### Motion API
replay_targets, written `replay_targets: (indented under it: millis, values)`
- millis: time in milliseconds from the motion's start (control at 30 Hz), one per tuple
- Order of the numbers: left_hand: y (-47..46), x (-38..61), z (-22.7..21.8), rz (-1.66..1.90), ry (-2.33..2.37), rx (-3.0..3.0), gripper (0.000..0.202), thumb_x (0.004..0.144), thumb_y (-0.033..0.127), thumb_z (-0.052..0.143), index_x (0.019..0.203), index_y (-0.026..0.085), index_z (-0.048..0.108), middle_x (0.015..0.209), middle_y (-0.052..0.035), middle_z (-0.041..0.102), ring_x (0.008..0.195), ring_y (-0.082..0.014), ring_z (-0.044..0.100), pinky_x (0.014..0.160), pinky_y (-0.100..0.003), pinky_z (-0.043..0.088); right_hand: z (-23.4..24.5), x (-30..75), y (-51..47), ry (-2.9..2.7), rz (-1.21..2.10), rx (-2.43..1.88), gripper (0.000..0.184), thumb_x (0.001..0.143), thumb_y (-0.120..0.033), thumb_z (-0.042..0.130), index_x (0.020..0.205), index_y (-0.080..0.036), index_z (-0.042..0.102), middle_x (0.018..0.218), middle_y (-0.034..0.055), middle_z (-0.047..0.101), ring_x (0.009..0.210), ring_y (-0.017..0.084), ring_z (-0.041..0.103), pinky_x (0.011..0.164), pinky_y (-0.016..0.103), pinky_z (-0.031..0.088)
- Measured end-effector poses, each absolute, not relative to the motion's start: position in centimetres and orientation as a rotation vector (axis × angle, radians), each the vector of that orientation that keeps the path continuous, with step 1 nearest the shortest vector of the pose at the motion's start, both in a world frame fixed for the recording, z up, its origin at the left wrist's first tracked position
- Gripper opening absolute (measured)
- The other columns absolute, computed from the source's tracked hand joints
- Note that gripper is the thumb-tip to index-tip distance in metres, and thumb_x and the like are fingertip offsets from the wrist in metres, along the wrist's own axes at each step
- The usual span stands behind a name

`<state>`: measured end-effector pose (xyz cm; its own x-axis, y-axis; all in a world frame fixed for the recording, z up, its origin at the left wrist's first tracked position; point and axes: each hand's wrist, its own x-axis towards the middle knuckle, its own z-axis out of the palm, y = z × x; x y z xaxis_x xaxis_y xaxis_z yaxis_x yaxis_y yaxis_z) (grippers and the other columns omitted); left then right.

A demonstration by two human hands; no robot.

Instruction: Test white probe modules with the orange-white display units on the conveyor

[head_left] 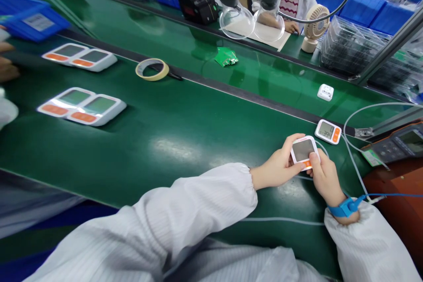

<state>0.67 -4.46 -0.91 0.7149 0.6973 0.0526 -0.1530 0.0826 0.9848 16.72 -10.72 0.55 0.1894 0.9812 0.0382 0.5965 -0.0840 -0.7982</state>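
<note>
White display unit (303, 151) with grey screen and orange strip, held just above green conveyor belt (172, 132), near its right end; small, hard plastic shell, probably light and stiff, screen face likely prone to scratches and smudges, smooth sides perhaps a little slippery. Best taken by the edges and corners, clear of the screen. Left hand (279, 167) cupped against the left side, thumb up along the top edge, fingers curled underneath. Right hand (325, 176) pinching the lower right corner, thumb on the front by the orange strip, fingers closed behind. Blue wrist strap (345, 207) on right wrist, coiled lead running off right. Just beyond, second unit with lit screen (328, 131) lying flat on the belt, thin white cable (355, 165) curving beside it. Further left, two pairs of similar units (82, 105), well apart; masking tape roll (152, 69) and green circuit board (226, 57) beyond. Handheld meter (396, 143) on orange surface at right
</note>
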Motion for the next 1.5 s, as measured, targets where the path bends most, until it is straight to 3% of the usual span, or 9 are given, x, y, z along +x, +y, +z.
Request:
replay_targets:
  millis: [1500]
  values:
    - [-4.44, 0.7, -0.88, 0.663, 0.506, 1.295, 0.073, 0.085, 0.027, 0.066, 0.144, 0.028, 0.025, 0.117, -0.0098, 0.057, 0.091, -0.0206, 0.064, 0.078, -0.035, 0.054, 0.45, 16.74, -10.65, -1.478, 0.724, -1.787, 0.046, 0.097, -0.059, 0.037, 0.093, -0.019, 0.06, 0.057, 0.0003, 0.06, 0.049, 0.018, 0.058, 0.05, 0.027, 0.044]
